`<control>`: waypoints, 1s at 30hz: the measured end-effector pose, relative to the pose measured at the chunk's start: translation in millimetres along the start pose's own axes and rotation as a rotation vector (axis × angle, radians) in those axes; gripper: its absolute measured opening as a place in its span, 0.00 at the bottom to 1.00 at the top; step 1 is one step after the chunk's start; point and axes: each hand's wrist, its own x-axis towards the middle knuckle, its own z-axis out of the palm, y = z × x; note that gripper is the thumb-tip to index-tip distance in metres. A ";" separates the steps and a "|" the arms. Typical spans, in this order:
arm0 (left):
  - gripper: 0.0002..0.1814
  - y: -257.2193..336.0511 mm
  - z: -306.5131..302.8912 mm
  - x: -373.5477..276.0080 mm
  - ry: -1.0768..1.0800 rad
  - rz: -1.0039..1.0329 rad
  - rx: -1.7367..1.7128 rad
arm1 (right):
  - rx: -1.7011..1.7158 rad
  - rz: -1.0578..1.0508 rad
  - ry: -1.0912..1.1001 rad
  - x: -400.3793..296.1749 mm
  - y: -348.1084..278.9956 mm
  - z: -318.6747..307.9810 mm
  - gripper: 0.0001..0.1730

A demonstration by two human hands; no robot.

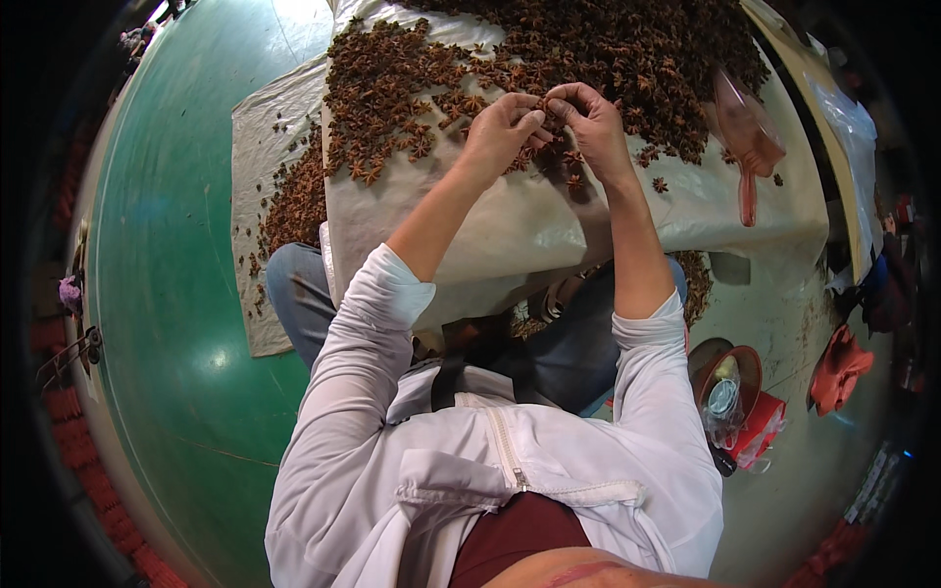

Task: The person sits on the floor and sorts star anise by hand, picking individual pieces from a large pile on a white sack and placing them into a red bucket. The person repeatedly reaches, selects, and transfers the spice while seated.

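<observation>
Both hands meet above a pale plastic sheet (514,220) that covers the work surface. Between their fingertips is a small brown piece (545,109), apparently star anise, partly hidden by the fingers. My left hand (501,132) pinches it from the left, and my right hand (590,121) from the right. Just beyond them lies a large dark heap of dried star anise (625,59), with a looser spread of star anise (382,88) on the left. A few single pods (574,182) lie near my right wrist. A translucent reddish plastic scoop (748,147) rests to the right of the heap.
More star anise (298,198) lies on a lower sheet (265,334) by my left knee, over green floor. On the right floor stand a round reddish basket (750,367) holding plastic-wrapped things, a red bag (764,434) and a crumpled red-orange item (840,371).
</observation>
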 end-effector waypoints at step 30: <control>0.14 -24.2 -124.3 11.6 0.392 0.683 1.165 | -0.878 -0.249 -0.072 -5.7 5.2 -4.9 0.12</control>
